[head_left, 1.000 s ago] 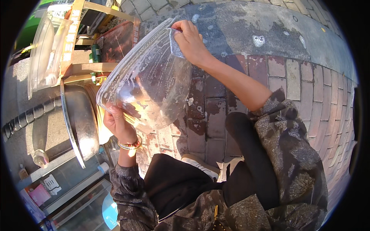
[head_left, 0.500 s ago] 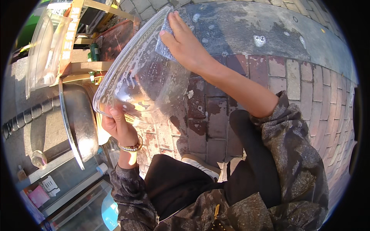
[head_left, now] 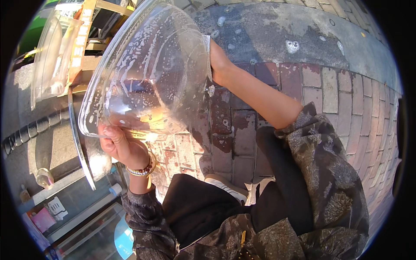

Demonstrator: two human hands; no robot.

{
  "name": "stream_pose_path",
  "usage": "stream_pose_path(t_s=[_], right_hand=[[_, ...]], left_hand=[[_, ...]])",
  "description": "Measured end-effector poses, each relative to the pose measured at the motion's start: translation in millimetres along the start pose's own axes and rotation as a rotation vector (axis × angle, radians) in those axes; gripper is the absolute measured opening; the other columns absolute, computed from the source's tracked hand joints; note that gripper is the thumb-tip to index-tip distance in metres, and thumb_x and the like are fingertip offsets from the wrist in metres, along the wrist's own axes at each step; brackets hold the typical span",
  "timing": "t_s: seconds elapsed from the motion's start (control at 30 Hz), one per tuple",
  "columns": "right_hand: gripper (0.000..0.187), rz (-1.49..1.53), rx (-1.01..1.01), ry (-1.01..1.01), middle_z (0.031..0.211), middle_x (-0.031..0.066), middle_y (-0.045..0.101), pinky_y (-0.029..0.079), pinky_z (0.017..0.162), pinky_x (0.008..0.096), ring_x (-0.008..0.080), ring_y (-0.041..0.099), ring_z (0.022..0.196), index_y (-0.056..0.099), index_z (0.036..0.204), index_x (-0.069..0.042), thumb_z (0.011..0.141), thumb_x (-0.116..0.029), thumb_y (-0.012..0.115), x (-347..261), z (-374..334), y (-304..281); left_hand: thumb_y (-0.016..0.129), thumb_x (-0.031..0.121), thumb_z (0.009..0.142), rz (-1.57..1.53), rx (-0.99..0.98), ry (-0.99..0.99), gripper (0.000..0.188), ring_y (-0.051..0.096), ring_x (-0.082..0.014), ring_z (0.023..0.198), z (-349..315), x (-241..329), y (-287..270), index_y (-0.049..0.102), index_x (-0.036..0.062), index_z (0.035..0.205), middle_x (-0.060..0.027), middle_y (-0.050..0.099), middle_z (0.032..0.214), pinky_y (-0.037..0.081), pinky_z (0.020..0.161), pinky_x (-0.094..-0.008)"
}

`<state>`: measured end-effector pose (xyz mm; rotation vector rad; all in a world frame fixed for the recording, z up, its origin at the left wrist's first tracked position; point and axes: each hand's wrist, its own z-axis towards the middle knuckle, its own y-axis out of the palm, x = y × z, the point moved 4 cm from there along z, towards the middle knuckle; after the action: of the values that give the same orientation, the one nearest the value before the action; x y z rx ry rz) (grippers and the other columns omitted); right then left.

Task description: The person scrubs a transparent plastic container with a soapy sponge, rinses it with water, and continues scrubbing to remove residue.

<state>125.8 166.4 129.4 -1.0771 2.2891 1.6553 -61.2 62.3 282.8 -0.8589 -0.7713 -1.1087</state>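
Note:
A large clear plastic cover (head_left: 143, 65), streaked with soap suds and drops, is tilted up in front of me. My left hand (head_left: 121, 145) is closed on its lower left corner, thumb over the rim. Bracelets circle that wrist. At the cover's right side, my right hand (head_left: 219, 63) reaches behind the plastic, so most of its fingers are hidden. A pale edge of the grey scrubbing cloth (head_left: 208, 45) shows beside it, pressed against the cover's far side.
Wet brick paving (head_left: 247, 125) lies below, with foam spots on a grey slab (head_left: 277, 30) farther off. To the left stand another clear cover (head_left: 52, 56), an orange frame (head_left: 80, 47) and a metal-edged counter. A blue round object (head_left: 123, 238) sits at lower left.
The cover has shifted left and turned its soapy face more toward me. My right hand, with the cloth, has moved from the upper rim to behind the right side. My left hand moved slightly left.

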Motion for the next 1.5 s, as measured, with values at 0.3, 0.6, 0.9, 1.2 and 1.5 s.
stream_pose_path(t_s=[0.3, 0.6, 0.9, 1.2, 1.5], right_hand=[[0.047, 0.228, -0.116, 0.126, 0.116, 0.0132, 0.066, 0.058, 0.089, 0.0452, 0.0255, 0.068, 0.099, 0.058, 0.125, -0.005, 0.101, -0.044, 0.046, -2.5, -13.2, -96.2], [0.044, -0.098, 0.253, 0.174, 0.102, 0.0117, 0.060, 0.061, 0.075, 0.0469, 0.0268, 0.066, 0.086, 0.051, 0.120, -0.002, 0.078, 0.008, 0.055, 34.3, -18.9, -162.7], [0.044, 0.316, 0.257, 0.014, 0.122, 0.0221, 0.059, 0.057, 0.095, 0.0475, 0.0369, 0.063, 0.110, 0.048, 0.124, 0.009, 0.081, 0.010, 0.054, 27.7, -10.4, -187.1], [0.031, -0.108, 0.205, -0.023, 0.119, 0.0148, 0.064, 0.057, 0.093, 0.0425, 0.0271, 0.065, 0.107, 0.055, 0.125, 0.001, 0.098, -0.014, 0.059, 14.7, -31.2, -160.1], [0.029, -1.272, 0.252, -0.823, 0.126, 0.0141, 0.059, 0.051, 0.092, 0.0394, 0.0296, 0.059, 0.115, 0.060, 0.118, -0.002, 0.090, 0.001, 0.059, -34.3, -60.0, -125.3]], left_hand=[[0.081, 0.021, 0.069, 0.726, -0.819, 0.632, 0.031, 0.055, -0.0197, 0.060, -39.2, -10.7, 74.4, 0.055, 0.0092, 0.079, -0.0014, 0.052, 0.068, 0.046, 0.056, -0.0316], [0.067, 0.019, 0.075, 0.927, -1.109, 0.704, 0.018, 0.061, -0.0180, 0.090, -90.4, -60.9, 88.5, 0.052, 0.0118, 0.082, -0.0025, 0.057, 0.085, 0.045, 0.101, -0.0374], [0.080, 0.047, 0.078, 0.278, -0.235, -0.612, 0.117, 0.021, -0.0363, 0.146, -72.5, -139.8, 23.5, 0.006, -0.0053, 0.151, -0.0228, 0.015, 0.158, 0.026, 0.116, -0.0477], [0.046, -0.011, 0.081, -0.306, 0.111, -0.519, 0.074, 0.048, -0.0319, 0.134, -55.3, -150.6, 85.6, 0.029, 0.0008, 0.151, -0.0200, 0.044, 0.148, 0.044, 0.106, -0.0406], [0.045, -0.012, 0.078, -0.121, 0.141, -0.392, 0.074, 0.045, -0.0253, 0.137, -59.3, -133.4, 83.2, 0.035, 0.0015, 0.150, -0.0136, 0.045, 0.150, 0.038, 0.110, -0.0389]])
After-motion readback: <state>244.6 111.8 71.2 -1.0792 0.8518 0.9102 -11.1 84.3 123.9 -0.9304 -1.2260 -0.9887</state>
